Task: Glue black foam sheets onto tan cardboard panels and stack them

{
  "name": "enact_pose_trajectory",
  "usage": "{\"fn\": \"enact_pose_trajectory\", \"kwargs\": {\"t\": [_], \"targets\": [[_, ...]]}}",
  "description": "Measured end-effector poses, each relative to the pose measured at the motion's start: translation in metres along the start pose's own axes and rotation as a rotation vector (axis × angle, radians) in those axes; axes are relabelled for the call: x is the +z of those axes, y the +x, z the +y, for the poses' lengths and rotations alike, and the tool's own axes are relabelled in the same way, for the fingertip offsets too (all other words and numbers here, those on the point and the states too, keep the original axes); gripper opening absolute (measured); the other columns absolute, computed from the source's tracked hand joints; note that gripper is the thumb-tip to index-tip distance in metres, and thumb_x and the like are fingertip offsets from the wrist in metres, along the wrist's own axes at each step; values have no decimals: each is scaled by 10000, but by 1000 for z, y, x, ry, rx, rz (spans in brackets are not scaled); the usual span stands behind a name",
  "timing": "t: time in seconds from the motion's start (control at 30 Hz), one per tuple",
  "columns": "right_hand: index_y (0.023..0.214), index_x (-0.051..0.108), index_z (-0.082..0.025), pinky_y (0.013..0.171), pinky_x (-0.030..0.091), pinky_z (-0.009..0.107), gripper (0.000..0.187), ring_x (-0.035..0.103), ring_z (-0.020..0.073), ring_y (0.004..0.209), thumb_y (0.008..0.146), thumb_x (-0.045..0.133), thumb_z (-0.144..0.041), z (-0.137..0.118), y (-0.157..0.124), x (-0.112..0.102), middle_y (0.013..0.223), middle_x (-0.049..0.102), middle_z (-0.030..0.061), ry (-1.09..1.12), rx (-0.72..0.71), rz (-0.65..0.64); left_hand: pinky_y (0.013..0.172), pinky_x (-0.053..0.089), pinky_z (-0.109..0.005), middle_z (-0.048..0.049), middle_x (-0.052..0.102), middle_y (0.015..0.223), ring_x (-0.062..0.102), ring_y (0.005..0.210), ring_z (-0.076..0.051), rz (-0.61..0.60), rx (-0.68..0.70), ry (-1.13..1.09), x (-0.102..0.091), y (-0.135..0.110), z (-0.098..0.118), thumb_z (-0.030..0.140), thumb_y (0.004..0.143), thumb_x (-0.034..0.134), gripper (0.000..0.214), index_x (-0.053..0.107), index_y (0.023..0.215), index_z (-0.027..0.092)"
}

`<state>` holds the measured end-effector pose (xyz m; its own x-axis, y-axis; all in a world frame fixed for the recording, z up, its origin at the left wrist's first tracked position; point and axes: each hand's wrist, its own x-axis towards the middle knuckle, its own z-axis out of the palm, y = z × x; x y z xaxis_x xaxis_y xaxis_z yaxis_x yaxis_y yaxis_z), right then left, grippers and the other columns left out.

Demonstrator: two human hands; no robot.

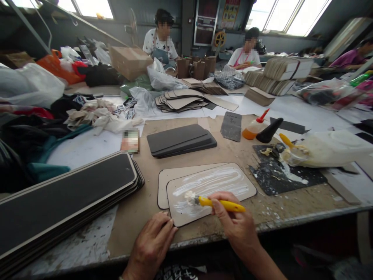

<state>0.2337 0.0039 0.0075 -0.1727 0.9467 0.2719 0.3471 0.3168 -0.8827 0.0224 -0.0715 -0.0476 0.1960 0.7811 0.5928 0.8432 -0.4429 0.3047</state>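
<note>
My right hand (237, 221) is closed round the yellow handle of a glue brush (223, 204). White paste clings to its bristles, which rest on a beige rounded panel (244, 184) with a dark edge. Streaks of white paste cover much of that panel. At its near left corner, the fingers of my left hand (153, 241) press together and hold the panel's edge. A second beige panel (163, 182) lies partly hidden underneath. To the right, a dark paste-smeared board (268, 182) carries an open plastic jug (335, 146) with a second yellow-handled brush (287, 140) in its mouth.
Long dark panels (87, 182) are stacked at left. Dark grey panels (180, 138) lie behind the beige ones. A red-tipped bottle (255, 128) and a black cone (269, 131) stand behind the board. Farther back are a cardboard box (129, 62) and two seated people.
</note>
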Motion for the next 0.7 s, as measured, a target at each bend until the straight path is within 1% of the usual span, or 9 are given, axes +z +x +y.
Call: {"fn": "enact_pose_trajectory", "kwargs": {"t": [0.07,0.13,0.2,0.3,0.4,0.47,0.6,0.67,0.7], "targets": [[841,607,-175,616,497,249,169,600,147,668,864,495,-300,-4,6,25,770,621,43,90,-19,-61,862,520,-286,-64,592,899,580,938,-170,11,-2,-5,0,0,0,130,870,488,137,598,952,132],[824,599,-173,600,490,244,183,589,140,651,865,493,-316,-5,12,42,759,612,40,153,5,-96,858,525,-285,-63,595,890,585,931,-167,17,4,-9,1,0,-1,111,862,494,135,599,945,130],[827,593,-173,571,483,236,194,575,130,616,864,497,-337,-3,18,50,747,597,33,190,54,-106,856,529,-292,-67,596,892,586,933,-170,9,8,-8,1,-2,-1,93,855,500,142,599,950,125],[853,593,-174,572,485,234,204,585,138,651,864,497,-355,4,26,47,786,595,43,173,84,-72,858,528,-299,-76,594,907,580,946,-174,3,11,-6,2,-5,-2,91,854,504,146,598,961,123],[867,595,-172,605,492,251,222,604,165,727,863,493,-370,15,32,29,836,612,66,33,56,25,873,521,-301,-80,592,928,571,975,-179,3,14,-4,2,-8,-4,88,853,506,159,595,978,126],[877,596,-171,625,495,270,245,611,174,721,857,493,-393,25,35,7,847,625,72,-102,54,118,883,515,-303,-88,594,946,567,994,-186,-14,31,15,1,-9,-7,84,849,510,172,592,996,121],[872,597,-176,645,493,298,293,618,184,653,841,492,-449,42,33,-46,758,641,58,-375,107,296,863,517,-287,-101,608,948,583,975,-191,-53,176,90,-1,-9,-19,99,860,487,183,602,1001,112],[861,595,-178,642,493,301,305,618,186,639,842,481,-461,44,28,-66,724,637,49,-457,133,343,834,524,-272,-90,621,932,599,941,-187,-51,246,125,0,-10,-26,113,863,485,179,618,983,129],[856,594,-179,643,493,301,306,621,187,645,845,474,-460,44,25,-71,728,637,51,-478,139,356,814,528,-266,-80,627,924,606,921,-184,-49,272,138,1,-11,-29,123,862,494,172,626,971,146]]}}
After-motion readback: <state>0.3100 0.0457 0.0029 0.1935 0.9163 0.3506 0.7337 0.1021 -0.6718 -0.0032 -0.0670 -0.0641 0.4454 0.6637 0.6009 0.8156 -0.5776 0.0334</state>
